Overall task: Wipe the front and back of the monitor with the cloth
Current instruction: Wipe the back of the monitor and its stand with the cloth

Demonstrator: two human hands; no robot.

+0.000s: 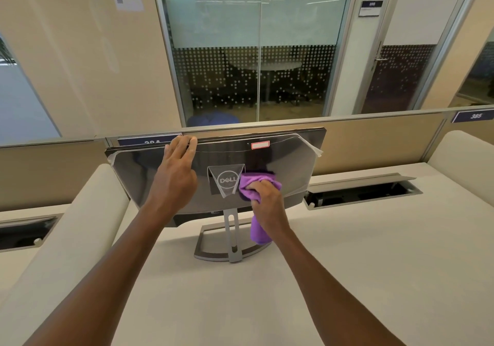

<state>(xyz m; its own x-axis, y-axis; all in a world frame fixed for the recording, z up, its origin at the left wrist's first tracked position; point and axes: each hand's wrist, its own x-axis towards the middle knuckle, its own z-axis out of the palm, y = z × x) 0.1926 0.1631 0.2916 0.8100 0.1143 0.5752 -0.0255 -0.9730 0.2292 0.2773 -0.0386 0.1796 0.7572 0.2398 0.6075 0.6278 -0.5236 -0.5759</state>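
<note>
A: Cloth colour?
B: Purple, plain. Monitor back glossy black, silver logo badge, red-edged white sticker.
A: Stand?
B: Silver-grey. Table off-white. Glass wall has white dot pattern.

Black monitor upright, back facing camera — purple cloth seemingly pressed against it.
</note>
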